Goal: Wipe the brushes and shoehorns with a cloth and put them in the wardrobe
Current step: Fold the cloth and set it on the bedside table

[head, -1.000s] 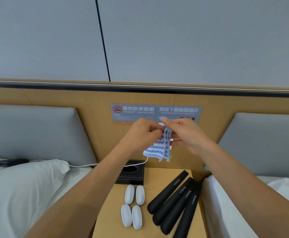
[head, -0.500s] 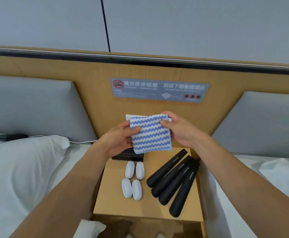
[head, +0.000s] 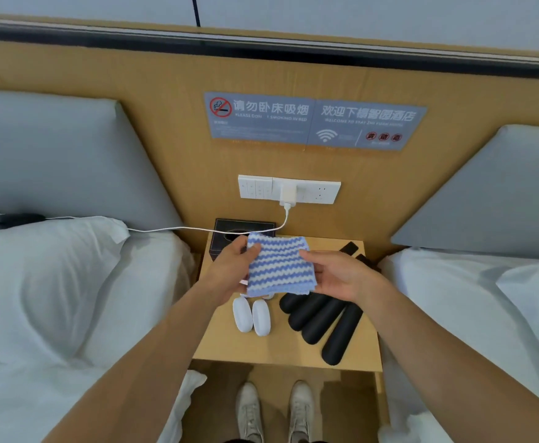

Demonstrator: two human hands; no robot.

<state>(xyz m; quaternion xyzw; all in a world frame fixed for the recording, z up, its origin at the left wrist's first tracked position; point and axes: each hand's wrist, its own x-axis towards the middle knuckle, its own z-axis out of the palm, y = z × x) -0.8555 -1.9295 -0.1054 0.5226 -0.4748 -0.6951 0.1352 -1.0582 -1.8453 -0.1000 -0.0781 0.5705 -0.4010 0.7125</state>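
A blue-and-white striped cloth is spread flat above the wooden nightstand. My left hand pinches its left edge with thumb on top. My right hand holds its right edge, thumb over the cloth. Below the cloth lie several black shoehorns side by side, partly hidden by my right hand. Two white oval brushes show left of them; others are covered by the cloth.
A black tissue box stands at the nightstand's back left. A white charger cable runs from the wall socket onto the left bed. Another bed flanks the right. My shoes stand on the floor.
The view has tilted down. Both hands have lowered the cloth from in front of the headboard to just above the nightstand, unfolded from a bunch into a flat square.
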